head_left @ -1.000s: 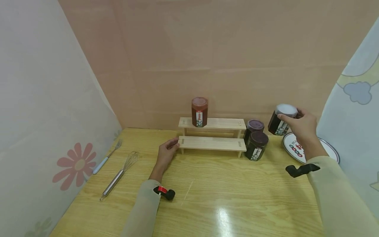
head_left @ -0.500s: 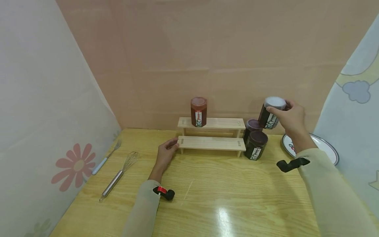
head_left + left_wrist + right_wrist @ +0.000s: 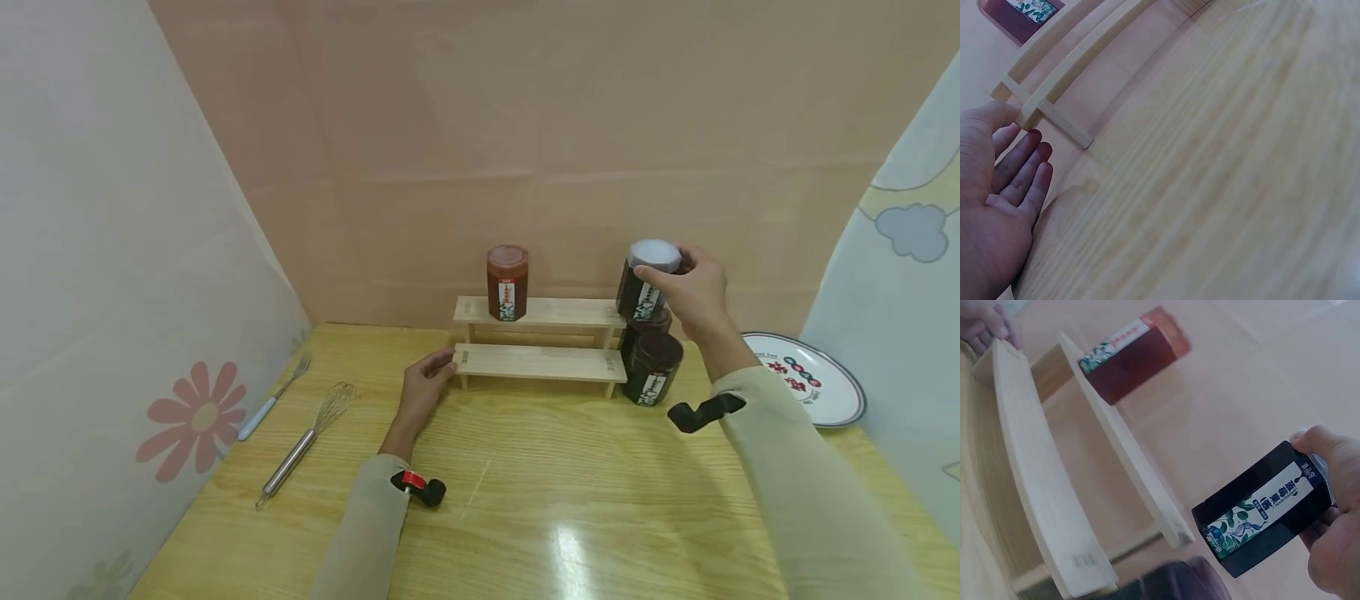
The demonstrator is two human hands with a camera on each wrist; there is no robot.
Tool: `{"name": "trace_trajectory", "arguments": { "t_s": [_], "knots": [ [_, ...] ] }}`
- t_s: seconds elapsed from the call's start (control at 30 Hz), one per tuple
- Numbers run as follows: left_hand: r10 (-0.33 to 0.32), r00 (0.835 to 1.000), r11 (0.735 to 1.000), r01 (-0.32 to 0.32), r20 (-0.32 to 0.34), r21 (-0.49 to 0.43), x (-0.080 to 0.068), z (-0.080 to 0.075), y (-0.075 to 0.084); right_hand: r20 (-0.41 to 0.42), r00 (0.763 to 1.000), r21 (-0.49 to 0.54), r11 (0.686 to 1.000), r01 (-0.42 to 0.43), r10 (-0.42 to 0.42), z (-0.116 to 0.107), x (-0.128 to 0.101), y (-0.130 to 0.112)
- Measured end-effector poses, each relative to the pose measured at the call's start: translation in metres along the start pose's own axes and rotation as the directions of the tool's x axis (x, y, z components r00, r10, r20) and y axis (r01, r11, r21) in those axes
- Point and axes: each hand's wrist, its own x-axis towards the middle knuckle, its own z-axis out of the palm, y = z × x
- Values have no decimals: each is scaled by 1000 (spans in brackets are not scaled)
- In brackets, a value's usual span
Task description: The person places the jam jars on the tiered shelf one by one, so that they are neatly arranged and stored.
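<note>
In the head view my right hand (image 3: 699, 293) grips a dark jar (image 3: 643, 287) by its white lid. The jar is held up at the right end of a two-tier wooden shelf (image 3: 540, 363), near the upper tier. Its label (image 3: 1260, 509), with blue fruit and leaves, faces the right wrist camera. My left hand (image 3: 424, 387) holds the left end of the lower tier, thumb and fingers at its corner, as the left wrist view shows. On the upper tier stands a red jar (image 3: 507, 285). Two dark jars stand right of the shelf, the front one (image 3: 654, 371) partly hiding the other.
A white plate (image 3: 832, 379) with a printed pattern lies at the right. Toward the left lie a whisk (image 3: 306, 446) and a fork (image 3: 274, 396) with a light blue handle. A plain backdrop (image 3: 390, 167) rises behind the table (image 3: 525, 483).
My right hand has carried the white-lidded jar leftward from above the plate to the shelf's right end. More of the plate shows. The left hand stays at the shelf.
</note>
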Motion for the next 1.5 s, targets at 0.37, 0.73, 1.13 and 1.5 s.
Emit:
{"name": "trace_trajectory", "arguments": {
  "t_s": [0.37,0.73,1.13,1.5],
  "knots": [
    [-29,1000,1000,29,5,1,0,-1,1,38,999,2,999,34,-34,40,-1,-12],
    [-46,999,999,47,14,-5,-12,0,27,45,998,44,999,30,-32,64,-2,-23],
    [-33,999,999,33,3,11,-13,2,29,69,997,50,998,30,-33,78,2,-22],
    [-55,998,998,55,7,15,-2,-2,5,64,997,76,996,36,-41,93,1,-24]
  ]
}}
